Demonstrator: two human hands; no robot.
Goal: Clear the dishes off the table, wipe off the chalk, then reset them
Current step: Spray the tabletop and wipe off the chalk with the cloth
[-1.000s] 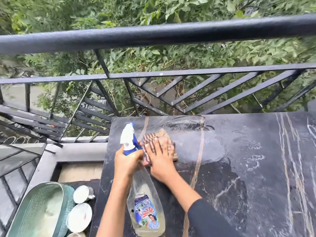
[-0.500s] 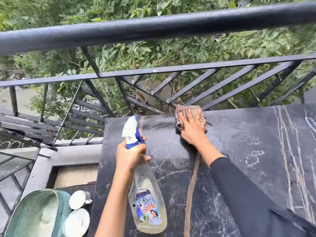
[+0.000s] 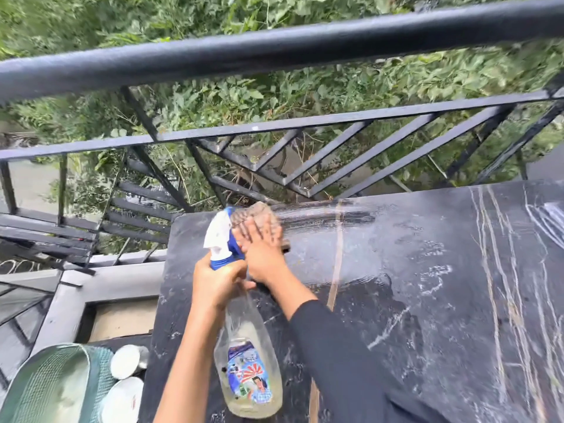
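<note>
A black marble table (image 3: 412,300) fills the right of the head view, wet and streaked, with white chalk marks (image 3: 546,218) at its far right. My right hand (image 3: 261,248) presses flat on a brownish checked cloth (image 3: 259,210) near the table's far left corner. My left hand (image 3: 218,283) grips the neck of a clear spray bottle (image 3: 247,361) with a blue-and-white trigger head, held above the table's left part. White cups and dishes (image 3: 125,361) stand below the table at the lower left.
A black metal railing (image 3: 274,50) runs right behind the table, with greenery beyond. A green mesh cover (image 3: 52,389) lies beside the dishes at the lower left. A grey ledge (image 3: 122,276) borders the table's left side.
My right hand has slid the cloth left along the table's far edge to the left corner, leaving a wet streak. The bottle stays in my left hand.
</note>
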